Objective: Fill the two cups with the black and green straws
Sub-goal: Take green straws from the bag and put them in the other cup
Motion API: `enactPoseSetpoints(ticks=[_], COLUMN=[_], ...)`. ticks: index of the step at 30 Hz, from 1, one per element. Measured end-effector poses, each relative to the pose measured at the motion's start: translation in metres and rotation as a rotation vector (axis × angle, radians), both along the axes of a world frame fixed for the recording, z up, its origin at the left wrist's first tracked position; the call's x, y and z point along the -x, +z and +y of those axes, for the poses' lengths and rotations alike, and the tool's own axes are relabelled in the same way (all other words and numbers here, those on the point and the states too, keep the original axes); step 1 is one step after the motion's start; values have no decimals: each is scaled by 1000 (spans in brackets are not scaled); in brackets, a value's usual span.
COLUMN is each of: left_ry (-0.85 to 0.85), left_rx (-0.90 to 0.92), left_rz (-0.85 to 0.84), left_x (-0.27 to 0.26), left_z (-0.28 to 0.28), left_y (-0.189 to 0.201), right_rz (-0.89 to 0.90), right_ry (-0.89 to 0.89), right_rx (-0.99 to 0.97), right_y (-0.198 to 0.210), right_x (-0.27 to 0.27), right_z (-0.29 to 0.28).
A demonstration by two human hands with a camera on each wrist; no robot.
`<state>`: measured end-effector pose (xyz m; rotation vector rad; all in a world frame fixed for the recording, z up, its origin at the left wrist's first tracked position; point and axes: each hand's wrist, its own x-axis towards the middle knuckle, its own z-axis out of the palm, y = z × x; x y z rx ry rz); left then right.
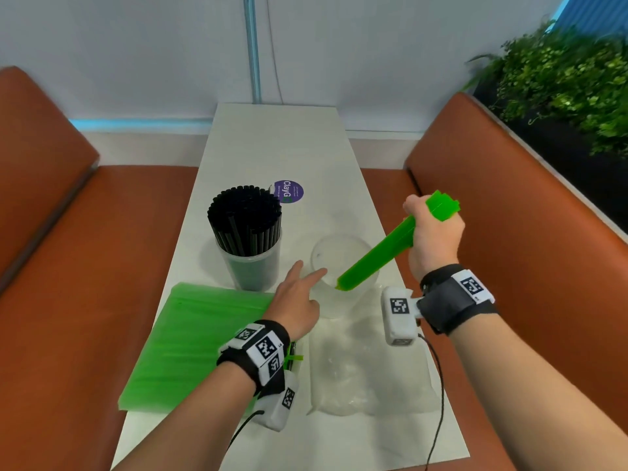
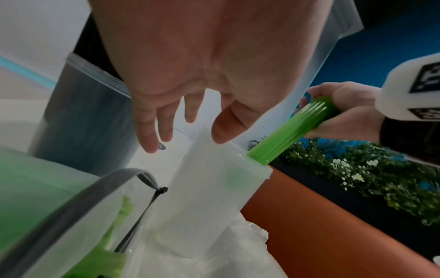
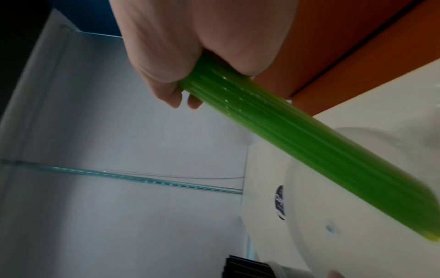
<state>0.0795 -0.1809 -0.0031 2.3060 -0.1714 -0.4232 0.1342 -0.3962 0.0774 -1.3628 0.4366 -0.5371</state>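
My right hand (image 1: 433,229) grips a bundle of green straws (image 1: 384,248) (image 3: 273,135), tilted, with its lower end dipping into the mouth of a frosted clear cup (image 1: 343,283) (image 2: 209,197). My left hand (image 1: 297,297) reaches toward that cup's near left rim with fingers (image 2: 152,129) straight and spread, holding nothing. Left of it stands a second clear cup (image 1: 251,266) packed with black straws (image 1: 244,219). A flat pack of more green straws (image 1: 193,341) lies at the front left of the white table (image 1: 278,144).
A crumpled clear plastic bag (image 1: 367,365) lies in front of the frosted cup. A round purple sticker (image 1: 289,192) sits behind the black straws. Orange bench seats (image 1: 509,205) flank the narrow table, and green plants (image 1: 571,86) stand at the far right.
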Motion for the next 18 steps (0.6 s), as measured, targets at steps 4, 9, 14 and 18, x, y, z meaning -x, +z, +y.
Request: enactPoseSetpoints(ticks=[4, 9, 14, 18], left_ry=[-65, -96, -81, -73], left_rx=[-124, -144, -110, -88], left_rz=[39, 16, 38, 44], left_x=[0, 1, -2, -3], left_z=[-7, -7, -6, -8], left_y=[-2, -3, -4, -6], right_rz=[111, 206, 195, 215], right_ry=[-20, 58, 150, 238], right_rx=[-26, -25, 114, 208], right_y=[-36, -58, -47, -42], right_x=[-7, -14, -33, -49], right_z=[4, 17, 29, 37])
